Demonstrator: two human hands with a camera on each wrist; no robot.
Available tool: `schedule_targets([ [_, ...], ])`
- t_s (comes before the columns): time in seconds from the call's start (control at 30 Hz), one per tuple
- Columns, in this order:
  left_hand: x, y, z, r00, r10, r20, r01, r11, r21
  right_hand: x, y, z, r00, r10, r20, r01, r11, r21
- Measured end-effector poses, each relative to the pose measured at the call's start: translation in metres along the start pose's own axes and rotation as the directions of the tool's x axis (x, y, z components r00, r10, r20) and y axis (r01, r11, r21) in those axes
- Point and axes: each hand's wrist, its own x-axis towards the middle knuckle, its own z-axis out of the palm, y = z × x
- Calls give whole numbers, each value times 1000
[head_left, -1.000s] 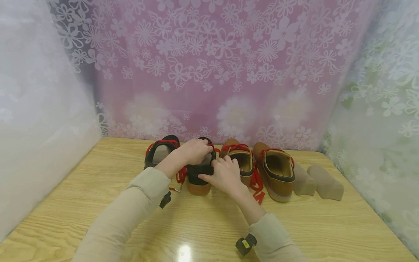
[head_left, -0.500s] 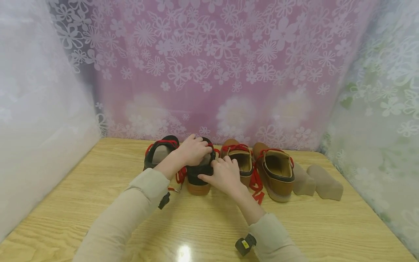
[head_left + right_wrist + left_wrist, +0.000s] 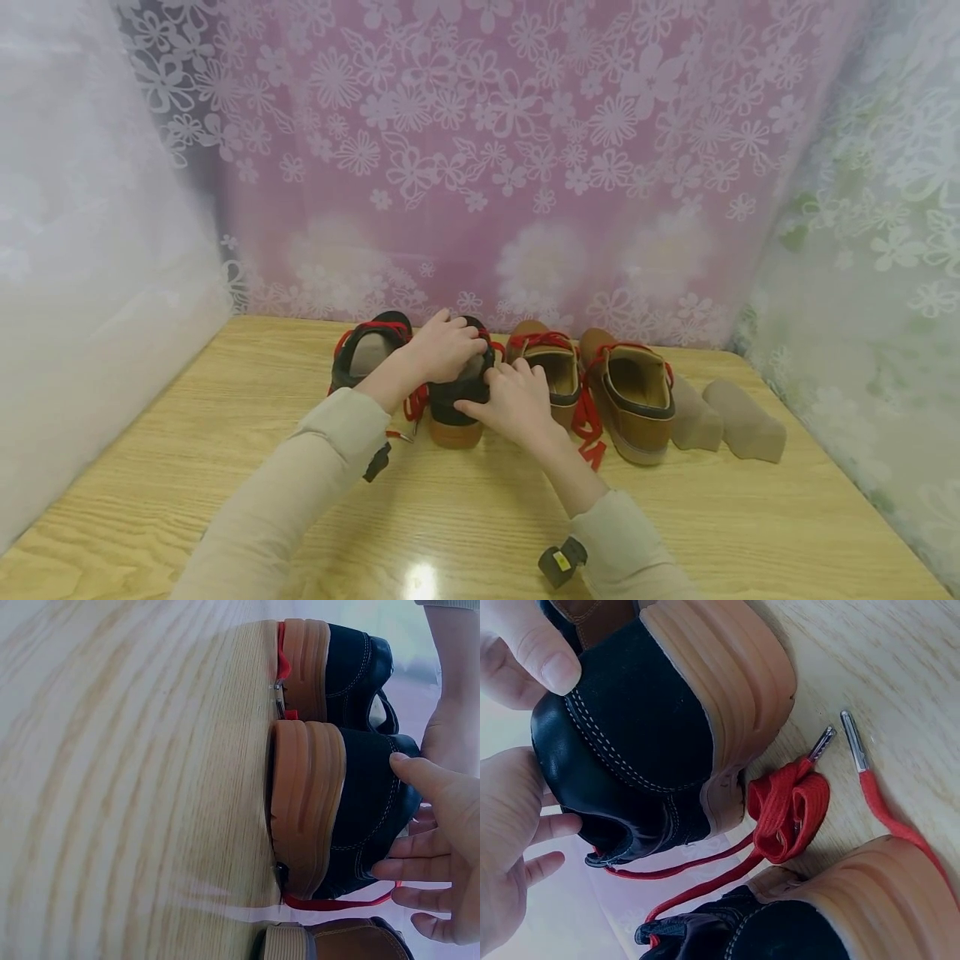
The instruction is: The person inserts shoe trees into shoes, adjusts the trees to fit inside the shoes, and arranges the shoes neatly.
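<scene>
Both hands are on a black shoe with red laces and a tan sole; its heel faces me. My left hand reaches over its opening from the left, fingers bent down at the collar, partly hidden by the hand. With the right hand I grip the heel collar. In the right wrist view the thumb of that right hand presses the stitched heel seam, and its other fingers lie along the side. A beige insert shows inside the shoe between the hands. The shoe stands on the table.
Left of it stands the other black shoe with a beige insert inside. Two brown shoes stand to the right. Two beige inserts lie farther right on the wooden table. Red laces trail between the black shoes.
The left hand's fingers have lifted slightly at the knuckles since a second ago. The right hand and the shoes look the same.
</scene>
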Motion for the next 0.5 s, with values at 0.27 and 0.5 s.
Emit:
schedule_targets([
  [0.27, -1, 0, 1, 1000, -5, -11, 5, 1000, -3, -1, 0, 1, 1000, -8, -8, 8, 1000, 9],
  [0.5, 1, 2, 3, 999, -5, -35, 7, 998, 57, 0, 0, 1, 1000, -5, -21, 5, 1000, -6],
])
